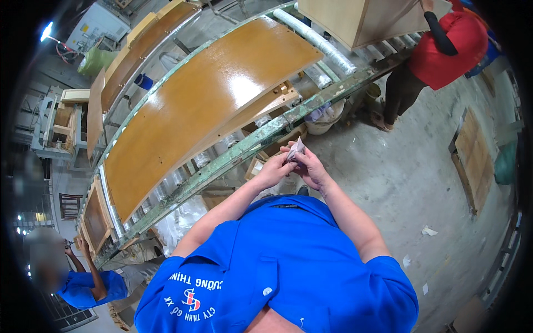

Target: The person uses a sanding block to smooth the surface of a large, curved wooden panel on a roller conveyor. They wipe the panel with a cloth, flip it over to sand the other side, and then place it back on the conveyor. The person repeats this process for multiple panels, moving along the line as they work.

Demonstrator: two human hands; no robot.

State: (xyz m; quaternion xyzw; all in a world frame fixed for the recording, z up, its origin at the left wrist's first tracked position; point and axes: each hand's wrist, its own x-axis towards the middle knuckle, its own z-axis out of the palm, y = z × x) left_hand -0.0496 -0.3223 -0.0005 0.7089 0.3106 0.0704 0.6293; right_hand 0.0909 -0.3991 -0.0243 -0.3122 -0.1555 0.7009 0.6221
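Close together in front of my body, both hands are closed on a small folded piece of pale pinkish-grey material [296, 149], a cloth or sanding sheet; I cannot tell which. My left hand [273, 171] grips its lower left side. My right hand [312, 168] wraps it from the right, and part of it sticks up above the fingers. Just beyond my hands runs the green metal rail [222, 162] of a roller conveyor. On the rollers lies a large glossy brown wooden panel [200, 91], apart from my hands.
A white bucket [323, 126] with purplish scraps stands under the rail. At upper right, a person in red [449, 53] touches a pale wooden cabinet [330, 19]. Another person in blue [94, 286] works at lower left. A wooden board [473, 158] rests on the concrete floor.
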